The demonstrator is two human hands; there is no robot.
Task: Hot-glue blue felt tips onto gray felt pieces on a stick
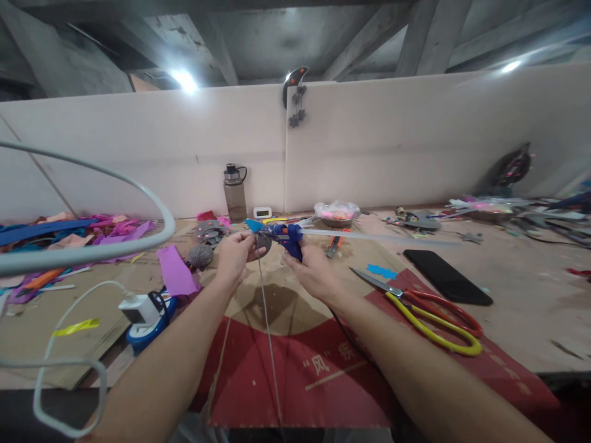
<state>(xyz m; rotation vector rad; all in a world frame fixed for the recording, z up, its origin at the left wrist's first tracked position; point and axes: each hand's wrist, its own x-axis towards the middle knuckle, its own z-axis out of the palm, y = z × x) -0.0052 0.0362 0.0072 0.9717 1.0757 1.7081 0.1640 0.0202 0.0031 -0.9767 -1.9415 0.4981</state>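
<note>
My right hand [311,267] is closed around the handle of a blue hot glue gun [290,239]. A long translucent glue stick [364,235] runs out of its back to the right. Close to the nozzle, my left hand [236,255] pinches a small dark grey piece [265,245], its shape partly covered by the fingers. A bright blue pointed piece [253,226] shows just above those fingertips. From the left hand a grey yarn strand [268,320] hangs down past the table edge. Whether the nozzle touches the grey piece I cannot tell.
Scissors [415,304] with red and yellow handles lie at right, beside a black phone [447,277] and a blue scalloped cutout [382,271]. A bottle [235,194] stands behind. At left are a power strip [152,326], felt scraps [115,237] and a looping white cable [152,212].
</note>
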